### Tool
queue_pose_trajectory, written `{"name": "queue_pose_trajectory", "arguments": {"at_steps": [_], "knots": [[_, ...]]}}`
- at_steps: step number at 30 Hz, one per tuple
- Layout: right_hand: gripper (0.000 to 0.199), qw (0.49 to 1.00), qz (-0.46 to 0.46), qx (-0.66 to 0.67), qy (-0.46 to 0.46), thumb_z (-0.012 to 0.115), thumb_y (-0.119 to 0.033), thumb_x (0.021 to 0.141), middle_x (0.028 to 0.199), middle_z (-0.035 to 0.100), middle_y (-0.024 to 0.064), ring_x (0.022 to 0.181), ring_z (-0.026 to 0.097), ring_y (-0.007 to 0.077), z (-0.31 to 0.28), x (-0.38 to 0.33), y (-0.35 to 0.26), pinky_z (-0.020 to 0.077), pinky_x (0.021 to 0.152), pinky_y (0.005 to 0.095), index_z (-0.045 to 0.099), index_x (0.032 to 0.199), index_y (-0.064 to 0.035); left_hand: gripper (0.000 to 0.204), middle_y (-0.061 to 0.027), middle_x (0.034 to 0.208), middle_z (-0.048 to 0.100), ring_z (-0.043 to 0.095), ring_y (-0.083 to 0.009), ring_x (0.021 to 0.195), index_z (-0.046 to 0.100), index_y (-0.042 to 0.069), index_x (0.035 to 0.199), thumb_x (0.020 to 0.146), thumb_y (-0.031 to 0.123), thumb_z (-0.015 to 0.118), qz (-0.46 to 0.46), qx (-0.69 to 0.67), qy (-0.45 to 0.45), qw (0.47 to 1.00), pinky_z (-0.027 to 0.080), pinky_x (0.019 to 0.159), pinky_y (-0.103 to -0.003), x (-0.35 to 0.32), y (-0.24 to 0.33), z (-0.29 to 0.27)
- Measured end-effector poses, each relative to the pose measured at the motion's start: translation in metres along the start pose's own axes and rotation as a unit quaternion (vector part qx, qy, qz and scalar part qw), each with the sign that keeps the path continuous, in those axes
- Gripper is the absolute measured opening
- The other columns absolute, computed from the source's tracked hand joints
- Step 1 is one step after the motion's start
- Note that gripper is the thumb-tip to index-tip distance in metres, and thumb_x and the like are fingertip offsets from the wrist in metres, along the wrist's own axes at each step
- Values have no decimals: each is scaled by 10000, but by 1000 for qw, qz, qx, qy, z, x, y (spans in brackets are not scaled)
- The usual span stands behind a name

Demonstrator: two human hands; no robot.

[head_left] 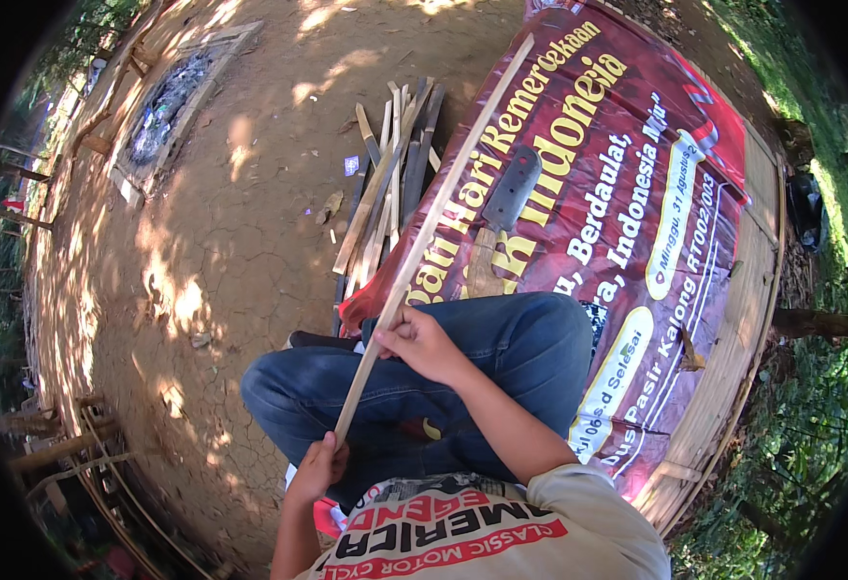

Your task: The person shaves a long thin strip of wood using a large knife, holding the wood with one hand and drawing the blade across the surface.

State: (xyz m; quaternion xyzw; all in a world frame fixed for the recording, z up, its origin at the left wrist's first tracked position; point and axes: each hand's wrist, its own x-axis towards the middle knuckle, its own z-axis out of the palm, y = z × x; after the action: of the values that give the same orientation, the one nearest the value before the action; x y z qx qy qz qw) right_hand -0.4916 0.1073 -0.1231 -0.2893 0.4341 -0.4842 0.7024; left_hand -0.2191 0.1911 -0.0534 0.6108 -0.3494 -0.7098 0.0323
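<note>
Nearest, the left hand point(319, 467) is closed around the near end of a long bamboo strip point(433, 227), low by the person's lap, fingers wrapped tight. A little farther, the right hand point(422, 343) pinches the same strip above the blue-jeaned knee point(530, 338), thumb and fingers folded round it. The strip's long axis runs from that near-left grip up and away to the far right, its free tip pointing out over the red printed banner point(636, 164) spread on a bamboo platform point(743, 319). On the banner, just right of the strip, lies a broad-bladed machete point(501, 217) with a wooden handle, untouched. Left of the strip, on the cracked dirt ground point(230, 222), a loose bundle of split bamboo slats point(390, 174) lies pointing roughly the same way. As a judgement: the strip is thin and long, so its unsupported far end could sag or whip, and a raw split edge sliding through either bare palm could drive in a splinter or cut; bending it hard between the hands could snap it.
</note>
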Motion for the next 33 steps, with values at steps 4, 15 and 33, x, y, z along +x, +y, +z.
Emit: {"name": "queue_pose_trajectory", "arguments": {"at_steps": [4, 15, 33], "knots": [[567, 861, 85, -471, 171, 650, -466, 823, 950, 664, 178, 868, 674, 287, -61, 37, -42, 527, 743, 403, 505, 1103, 5, 550, 50, 545, 358, 337, -60, 452, 410, 116, 674, 989, 556, 314, 34, 87, 91, 991, 241, 410, -240, -3, -3, -28], [693, 682, 277, -594, 324, 622, -223, 815, 1087, 640, 208, 1001, 650, 350, -144, 111, 21, 522, 768, 464, 230, 1321, 43, 533, 49, 500, 344, 307, -52, 396, 462, 87, 635, 982, 490, 425, 24, 36, 127, 991, 218, 378, -236, -15, -22, -64], [620, 810, 270, -349, 387, 684, -274, 772, 1109, 646, 176, 1073, 624, 305, -138, 104, 9, 425, 920, 472, 355, 1230, -16, 554, 27, 487, 424, 367, -58, 434, 546, 26, 602, 957, 450, 512, 58, 140, 168, 974, 248, 419, -255, -1, -32, -65]]}}
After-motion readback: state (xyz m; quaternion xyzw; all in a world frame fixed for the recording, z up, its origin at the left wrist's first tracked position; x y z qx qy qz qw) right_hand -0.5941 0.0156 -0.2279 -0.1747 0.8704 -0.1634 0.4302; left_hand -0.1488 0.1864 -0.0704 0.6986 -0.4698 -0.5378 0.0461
